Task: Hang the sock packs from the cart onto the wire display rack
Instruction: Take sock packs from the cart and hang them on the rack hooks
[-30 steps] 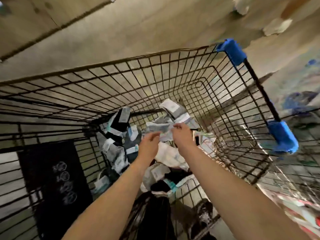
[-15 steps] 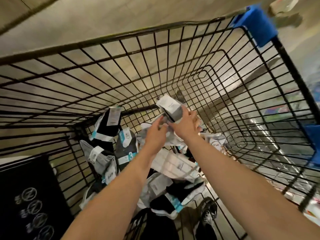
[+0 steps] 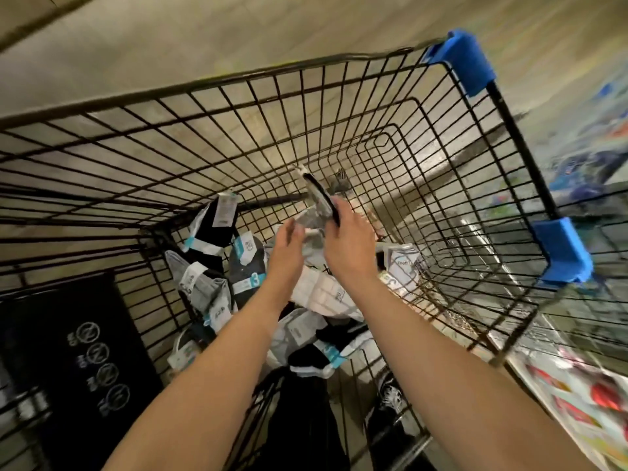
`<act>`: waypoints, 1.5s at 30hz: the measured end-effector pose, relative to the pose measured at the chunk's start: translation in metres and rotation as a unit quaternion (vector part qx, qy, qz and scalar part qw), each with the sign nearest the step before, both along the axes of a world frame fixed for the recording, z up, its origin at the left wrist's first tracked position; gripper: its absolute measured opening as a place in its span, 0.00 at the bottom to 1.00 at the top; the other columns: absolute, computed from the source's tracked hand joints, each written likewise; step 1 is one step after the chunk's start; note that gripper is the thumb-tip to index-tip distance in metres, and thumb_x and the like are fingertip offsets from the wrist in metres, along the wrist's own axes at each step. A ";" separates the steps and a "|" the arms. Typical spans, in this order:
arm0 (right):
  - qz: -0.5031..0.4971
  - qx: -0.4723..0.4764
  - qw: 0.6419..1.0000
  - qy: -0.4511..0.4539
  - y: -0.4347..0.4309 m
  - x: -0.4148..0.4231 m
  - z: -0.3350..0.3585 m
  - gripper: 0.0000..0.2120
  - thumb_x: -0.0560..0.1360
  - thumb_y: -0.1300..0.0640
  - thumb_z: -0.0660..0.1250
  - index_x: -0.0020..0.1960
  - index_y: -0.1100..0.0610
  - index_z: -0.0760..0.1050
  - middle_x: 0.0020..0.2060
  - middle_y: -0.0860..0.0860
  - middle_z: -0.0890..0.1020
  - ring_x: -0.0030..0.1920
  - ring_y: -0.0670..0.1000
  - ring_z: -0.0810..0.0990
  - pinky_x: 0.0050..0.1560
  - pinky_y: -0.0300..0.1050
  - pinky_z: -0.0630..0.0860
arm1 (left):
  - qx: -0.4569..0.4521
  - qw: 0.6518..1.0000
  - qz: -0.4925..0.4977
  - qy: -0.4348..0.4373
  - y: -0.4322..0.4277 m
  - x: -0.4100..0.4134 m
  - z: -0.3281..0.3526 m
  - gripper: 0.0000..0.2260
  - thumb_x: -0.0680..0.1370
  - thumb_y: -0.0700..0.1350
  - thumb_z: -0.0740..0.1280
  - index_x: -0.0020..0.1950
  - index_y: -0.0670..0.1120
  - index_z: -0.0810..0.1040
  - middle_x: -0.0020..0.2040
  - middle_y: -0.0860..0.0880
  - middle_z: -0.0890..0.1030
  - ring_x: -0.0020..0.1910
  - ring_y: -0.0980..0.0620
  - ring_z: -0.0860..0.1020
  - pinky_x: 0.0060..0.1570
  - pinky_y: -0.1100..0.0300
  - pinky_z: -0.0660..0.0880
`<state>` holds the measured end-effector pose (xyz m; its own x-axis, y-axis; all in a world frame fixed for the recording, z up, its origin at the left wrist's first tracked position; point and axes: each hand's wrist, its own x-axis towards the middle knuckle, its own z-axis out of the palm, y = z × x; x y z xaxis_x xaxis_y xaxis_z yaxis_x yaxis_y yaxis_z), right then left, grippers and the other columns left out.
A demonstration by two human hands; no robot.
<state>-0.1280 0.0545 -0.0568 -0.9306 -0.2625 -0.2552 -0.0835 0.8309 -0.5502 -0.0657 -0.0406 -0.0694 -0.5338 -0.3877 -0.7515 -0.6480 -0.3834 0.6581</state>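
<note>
Sock pack [image 3: 321,198] in right hand [image 3: 350,246]

Dim, warm yellowish light throughout. Glare showed on the pale floor seen through the black wire cart [image 3: 373,137]. Wide-angle bowing bent the cart's wires; right edge smeared with motion blur.

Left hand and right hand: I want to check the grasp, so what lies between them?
In the head view, a grey sock pack lies between the left hand and the right hand, above the pile in the cart.
</note>
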 end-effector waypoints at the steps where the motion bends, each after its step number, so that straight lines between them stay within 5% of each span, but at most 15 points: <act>1: -0.003 -0.012 1.000 0.012 0.001 0.005 0.011 0.17 0.83 0.52 0.59 0.71 0.47 0.67 0.54 0.52 0.82 0.56 0.55 0.78 0.60 0.57 0.74 | -0.009 1.000 -0.008 0.001 0.001 0.005 0.004 0.20 0.84 0.56 0.58 0.75 0.53 0.68 0.69 0.53 0.74 0.68 0.50 0.73 0.66 0.50 0.71; 5: -0.088 -0.116 0.970 -0.194 0.006 0.024 0.038 0.15 0.84 0.51 0.56 0.70 0.46 0.69 0.53 0.48 0.81 0.49 0.51 0.81 0.48 0.48 0.78 | 0.001 1.000 -0.017 0.002 0.017 0.026 0.024 0.15 0.85 0.53 0.57 0.70 0.53 0.72 0.63 0.55 0.75 0.61 0.55 0.75 0.57 0.58 0.70; 8: -0.191 -0.158 0.899 -0.361 0.009 0.037 0.041 0.17 0.79 0.55 0.58 0.66 0.47 0.74 0.57 0.52 0.83 0.54 0.54 0.82 0.54 0.50 0.79 | 0.030 0.999 0.008 -0.021 0.024 0.043 0.034 0.11 0.84 0.53 0.59 0.61 0.51 0.76 0.54 0.51 0.82 0.51 0.54 0.82 0.50 0.56 0.79; 10: -0.199 -0.146 0.882 -0.401 0.014 0.043 0.033 0.19 0.74 0.55 0.58 0.63 0.48 0.77 0.56 0.53 0.84 0.54 0.56 0.83 0.59 0.57 0.80 | 0.054 0.998 0.012 -0.039 0.026 0.055 0.036 0.15 0.81 0.55 0.64 0.62 0.49 0.79 0.54 0.47 0.85 0.50 0.49 0.85 0.53 0.49 0.82; 12: -0.196 -0.145 0.872 -0.424 0.016 0.048 0.026 0.17 0.71 0.54 0.59 0.56 0.50 0.80 0.52 0.54 0.86 0.52 0.58 0.85 0.57 0.60 0.81 | 0.069 0.995 0.035 -0.057 0.025 0.063 0.039 0.13 0.80 0.52 0.67 0.61 0.48 0.79 0.52 0.46 0.86 0.46 0.52 0.86 0.43 0.55 0.83; 15: -0.216 -0.146 0.868 -0.422 0.015 0.049 0.041 0.11 0.74 0.59 0.61 0.50 0.52 0.80 0.49 0.54 0.86 0.48 0.57 0.86 0.52 0.55 0.84 | 0.062 0.992 0.065 -0.086 0.023 0.063 0.043 0.10 0.80 0.48 0.69 0.60 0.47 0.78 0.49 0.47 0.86 0.42 0.52 0.85 0.39 0.56 0.82; 20: -0.265 -0.127 0.880 -0.373 0.026 0.026 0.028 0.16 0.78 0.63 0.60 0.63 0.55 0.78 0.55 0.52 0.78 0.54 0.53 0.76 0.52 0.45 0.73 | 0.030 0.991 0.068 -0.111 0.012 0.051 0.027 0.31 0.70 0.53 0.70 0.72 0.50 0.66 0.59 0.43 0.81 0.52 0.43 0.83 0.55 0.41 0.80; 24: -0.300 -0.099 0.890 -0.328 0.037 -0.001 0.016 0.13 0.79 0.60 0.60 0.61 0.55 0.78 0.54 0.53 0.80 0.50 0.54 0.76 0.49 0.45 0.73 | 0.000 0.992 0.024 -0.126 0.014 0.034 0.022 0.24 0.73 0.53 0.70 0.66 0.53 0.65 0.56 0.47 0.79 0.52 0.47 0.81 0.59 0.44 0.78; 29: -0.339 -0.034 0.887 -0.313 0.058 -0.025 -0.007 0.17 0.78 0.61 0.62 0.66 0.57 0.76 0.60 0.57 0.80 0.53 0.56 0.77 0.51 0.45 0.76 | -0.018 0.995 -0.044 -0.092 0.032 -0.002 0.004 0.30 0.72 0.57 0.70 0.70 0.49 0.69 0.60 0.46 0.80 0.57 0.45 0.80 0.62 0.42 0.76; 33: -0.304 0.105 0.874 -0.365 0.075 -0.039 -0.029 0.27 0.82 0.58 0.63 0.79 0.52 0.60 0.75 0.57 0.63 0.72 0.60 0.63 0.73 0.54 0.64 | -0.050 0.986 -0.141 -0.076 0.052 -0.030 -0.013 0.25 0.80 0.56 0.66 0.74 0.48 0.70 0.65 0.50 0.78 0.65 0.47 0.75 0.65 0.50 0.71; 36: -0.313 0.125 0.845 -0.414 0.074 -0.039 -0.053 0.47 0.78 0.53 0.72 0.81 0.39 0.42 0.80 0.60 0.53 0.77 0.65 0.59 0.73 0.62 0.65 | -0.054 0.977 -0.181 -0.102 0.062 -0.038 -0.036 0.27 0.82 0.54 0.64 0.78 0.47 0.64 0.72 0.48 0.72 0.69 0.47 0.70 0.66 0.52 0.66; 38: -0.273 0.196 0.839 -0.428 0.076 -0.035 -0.069 0.47 0.78 0.49 0.70 0.81 0.39 0.38 0.80 0.63 0.53 0.76 0.65 0.61 0.73 0.60 0.67 | -0.044 0.976 -0.173 -0.124 0.064 -0.037 -0.047 0.29 0.82 0.54 0.64 0.80 0.46 0.60 0.76 0.43 0.68 0.74 0.43 0.66 0.71 0.48 0.64; 42: -0.207 0.167 0.905 -0.333 0.094 -0.030 -0.083 0.33 0.78 0.56 0.66 0.80 0.51 0.56 0.74 0.61 0.65 0.73 0.64 0.67 0.71 0.58 0.68 | -0.040 0.979 -0.160 -0.120 0.065 -0.030 -0.062 0.29 0.82 0.54 0.64 0.80 0.46 0.61 0.77 0.44 0.68 0.74 0.43 0.67 0.71 0.50 0.64; 45: -0.206 0.127 0.922 -0.301 0.098 -0.028 -0.077 0.23 0.77 0.60 0.65 0.72 0.51 0.69 0.67 0.57 0.74 0.65 0.59 0.75 0.63 0.51 0.73 | -0.045 0.981 -0.151 -0.113 0.065 -0.025 -0.057 0.27 0.83 0.51 0.63 0.79 0.44 0.62 0.75 0.44 0.70 0.72 0.45 0.69 0.66 0.55 0.65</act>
